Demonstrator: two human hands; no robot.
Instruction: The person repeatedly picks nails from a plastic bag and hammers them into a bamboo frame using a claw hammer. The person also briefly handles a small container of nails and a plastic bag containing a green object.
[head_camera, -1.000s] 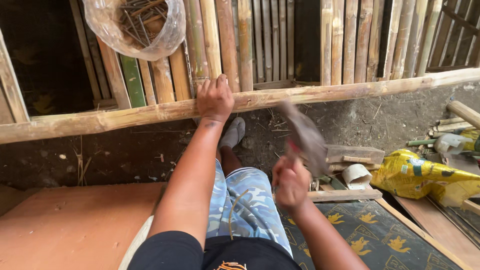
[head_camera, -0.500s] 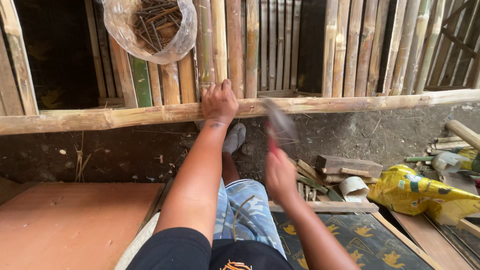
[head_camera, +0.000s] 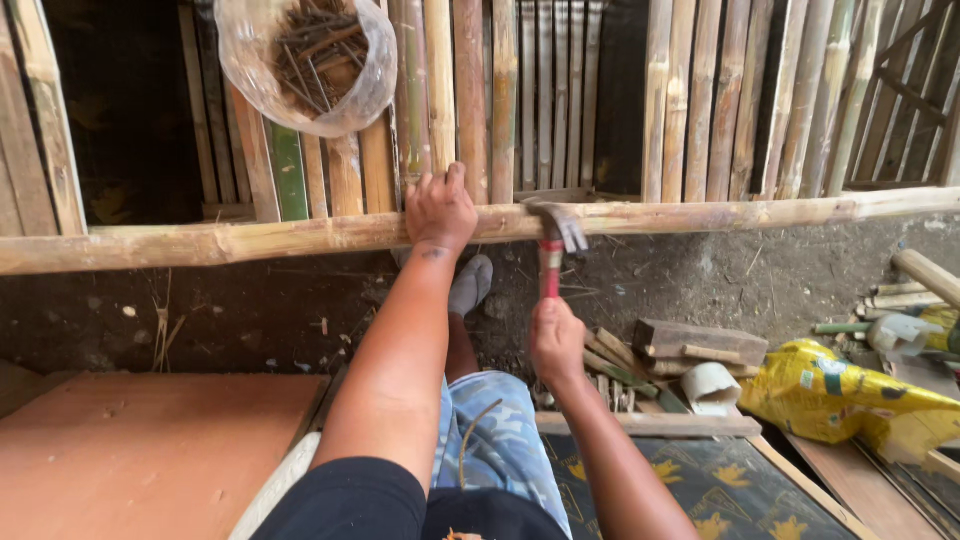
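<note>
**Hammer head down on the bamboo rail**

The hammer (head_camera: 553, 245) sits with its metal head right against the long horizontal bamboo pole (head_camera: 700, 214), its red handle running down into the right hand (head_camera: 557, 340), which is closed tight around the grip. Whether a nail lies under that head is hidden — the steel covers the spot. The left hand (head_camera: 440, 208) presses flat on the pole just beside the hammer, fingers spread over the top, fingertips out of sight behind it. Above hangs a clear plastic bag of nails (head_camera: 310, 60), its top cut off by the frame edge. A yellow sack (head_camera: 850, 400) lies at the right. Half a second ago the hammer was a raised blur — now it is sharp and landed; the left hand has not moved.
</note>
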